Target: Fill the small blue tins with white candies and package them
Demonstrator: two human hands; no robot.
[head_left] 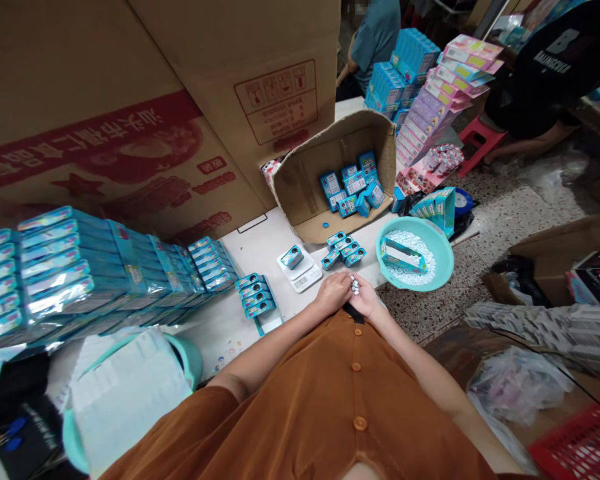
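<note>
My right hand is cupped in front of my body with several small white pellets in it. Against it lies my left hand, its fingers curled and meeting the right fingers; whatever it may hold is hidden. Just beyond them, small blue boxes with dark round openings stand grouped on the table. A white digital scale carries one blue box. To the right, a turquoise basin contains many white pellets, with an open blue carton resting on them.
A tilted cardboard box holds several blue boxes behind the scale. More blue boxes stand left of the scale. Wrapped blue packs are stacked at left, near a turquoise tub with papers. Two other people are farther back.
</note>
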